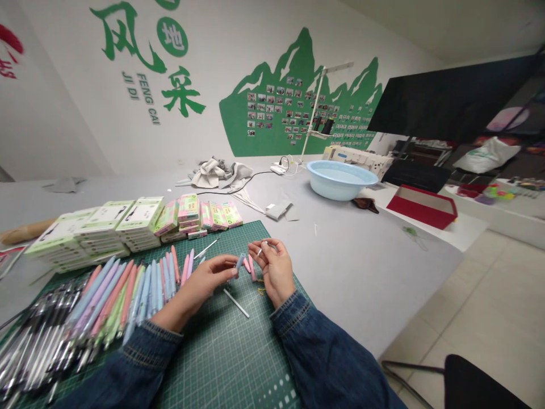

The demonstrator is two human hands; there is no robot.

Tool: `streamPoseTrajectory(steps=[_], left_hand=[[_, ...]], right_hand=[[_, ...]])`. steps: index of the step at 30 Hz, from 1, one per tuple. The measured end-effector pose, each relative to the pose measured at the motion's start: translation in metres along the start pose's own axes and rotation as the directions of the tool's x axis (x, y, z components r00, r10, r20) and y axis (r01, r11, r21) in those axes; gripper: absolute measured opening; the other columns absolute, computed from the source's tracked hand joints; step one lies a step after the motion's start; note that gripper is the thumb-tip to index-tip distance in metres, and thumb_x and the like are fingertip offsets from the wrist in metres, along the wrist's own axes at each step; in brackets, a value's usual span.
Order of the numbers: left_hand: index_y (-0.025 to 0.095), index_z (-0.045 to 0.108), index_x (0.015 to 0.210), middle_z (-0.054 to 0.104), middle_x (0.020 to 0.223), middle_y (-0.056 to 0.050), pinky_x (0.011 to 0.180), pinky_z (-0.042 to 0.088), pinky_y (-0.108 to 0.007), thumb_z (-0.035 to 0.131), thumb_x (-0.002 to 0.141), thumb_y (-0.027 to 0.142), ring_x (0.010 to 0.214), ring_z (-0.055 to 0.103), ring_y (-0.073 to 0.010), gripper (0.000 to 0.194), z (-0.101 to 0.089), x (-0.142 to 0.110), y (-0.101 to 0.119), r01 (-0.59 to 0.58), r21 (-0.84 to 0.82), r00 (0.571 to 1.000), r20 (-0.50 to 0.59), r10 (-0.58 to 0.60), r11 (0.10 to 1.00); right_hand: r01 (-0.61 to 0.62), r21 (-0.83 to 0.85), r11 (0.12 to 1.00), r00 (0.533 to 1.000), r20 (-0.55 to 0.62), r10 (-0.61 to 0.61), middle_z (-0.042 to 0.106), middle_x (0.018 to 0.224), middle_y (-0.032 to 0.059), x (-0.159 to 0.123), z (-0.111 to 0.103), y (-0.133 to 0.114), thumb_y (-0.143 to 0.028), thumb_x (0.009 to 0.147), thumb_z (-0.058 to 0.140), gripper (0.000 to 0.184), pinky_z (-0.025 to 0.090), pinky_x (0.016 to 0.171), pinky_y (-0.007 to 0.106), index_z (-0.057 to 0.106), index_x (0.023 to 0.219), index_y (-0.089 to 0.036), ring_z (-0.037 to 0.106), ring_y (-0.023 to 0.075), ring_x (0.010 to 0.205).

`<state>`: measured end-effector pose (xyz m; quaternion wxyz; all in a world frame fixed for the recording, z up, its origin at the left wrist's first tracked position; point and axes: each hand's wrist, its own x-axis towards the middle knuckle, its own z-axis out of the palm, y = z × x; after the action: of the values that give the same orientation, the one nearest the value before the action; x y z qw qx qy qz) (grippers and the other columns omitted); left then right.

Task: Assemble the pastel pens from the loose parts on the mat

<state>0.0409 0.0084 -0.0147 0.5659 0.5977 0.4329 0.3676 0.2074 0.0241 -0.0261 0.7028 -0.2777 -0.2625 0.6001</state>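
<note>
Over the green cutting mat [204, 352], my left hand [208, 279] is closed around a short light-blue pen barrel [240, 261], tilted upward. Just to its right, my right hand [276, 270] pinches a small white stick-like piece [260, 250] whose exact kind I cannot make out. Pink pen parts [252, 267] lie on the mat between and behind the hands, with small yellow bits [261, 291] near the right wrist. A white thin tube [237, 303] rests in front of my left hand. Left of that hand, several pastel pen barrels [114, 289] lie in a row.
Clear-and-black pen parts [34, 335] spread at the left. Behind the mat stand stacked white-green boxes [140, 218] and small pink-green boxes [189, 210]. Farther back are grey cloth [217, 173], a blue basin [340, 180] and a red box [421, 207]. A black chair [477, 380] stands lower right.
</note>
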Motion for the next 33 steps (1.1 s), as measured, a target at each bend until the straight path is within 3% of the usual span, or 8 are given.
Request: streamPoseTrajectory(steps=[6,14,23,29,33], left_hand=[[0.017,0.065,0.102,0.067,0.088,-0.005,0.067,0.043,-0.026,0.063,0.076,0.035,0.080,0.058,-0.0177,0.032,0.007,0.002,-0.009,-0.014,0.056,0.999,0.042,0.011,0.998],[0.018,0.066,0.106,0.066,0.089,-0.006,0.064,0.044,-0.025,0.064,0.074,0.037,0.079,0.059,-0.0178,0.037,0.012,0.000,-0.006,0.029,0.004,0.999,0.042,-0.029,1.000],[0.020,0.066,0.109,0.068,0.104,-0.007,0.070,0.047,-0.028,0.066,0.075,0.037,0.088,0.061,-0.0201,0.039,0.011,-0.002,-0.002,-0.017,-0.052,1.000,-0.023,0.016,0.998],[0.018,0.068,0.106,0.068,0.109,-0.009,0.084,0.047,-0.034,0.066,0.074,0.035,0.100,0.060,-0.0238,0.036,0.011,-0.002,0.001,-0.081,-0.007,0.991,-0.103,0.080,0.997],[0.017,0.069,0.100,0.070,0.105,-0.008,0.093,0.044,-0.038,0.069,0.072,0.037,0.102,0.061,-0.0245,0.035,0.011,0.000,0.003,-0.121,0.023,0.976,-0.178,0.123,0.992]], right_hand=[[0.108,-0.088,0.990,0.989,0.107,-0.098,0.069,0.084,0.0023,-0.008,0.010,-0.004,-0.026,0.080,0.064,0.016,0.053,0.083,0.037,0.052,0.088,-0.019,0.071,0.0188,0.081],[0.118,-0.199,0.973,0.980,0.183,-0.081,0.068,0.087,0.0026,-0.013,0.013,-0.001,-0.025,0.079,0.063,0.012,0.056,0.076,0.035,0.056,0.086,-0.019,0.070,0.0186,0.077],[0.121,-0.327,0.937,0.971,0.235,-0.043,0.071,0.092,0.0077,-0.017,0.011,-0.001,-0.034,0.085,0.057,0.021,0.053,0.079,0.032,0.067,0.083,-0.016,0.068,0.0186,0.083],[0.056,-0.309,0.949,0.964,0.263,0.029,0.072,0.094,0.0059,-0.019,0.013,-0.003,-0.029,0.079,0.063,0.030,0.052,0.077,0.030,0.065,0.107,-0.021,0.067,0.0179,0.085],[0.101,-0.364,0.926,0.940,0.340,0.031,0.071,0.100,0.0058,-0.020,0.015,-0.003,-0.021,0.072,0.068,0.016,0.050,0.084,0.030,0.070,0.087,-0.018,0.064,0.0190,0.094]])
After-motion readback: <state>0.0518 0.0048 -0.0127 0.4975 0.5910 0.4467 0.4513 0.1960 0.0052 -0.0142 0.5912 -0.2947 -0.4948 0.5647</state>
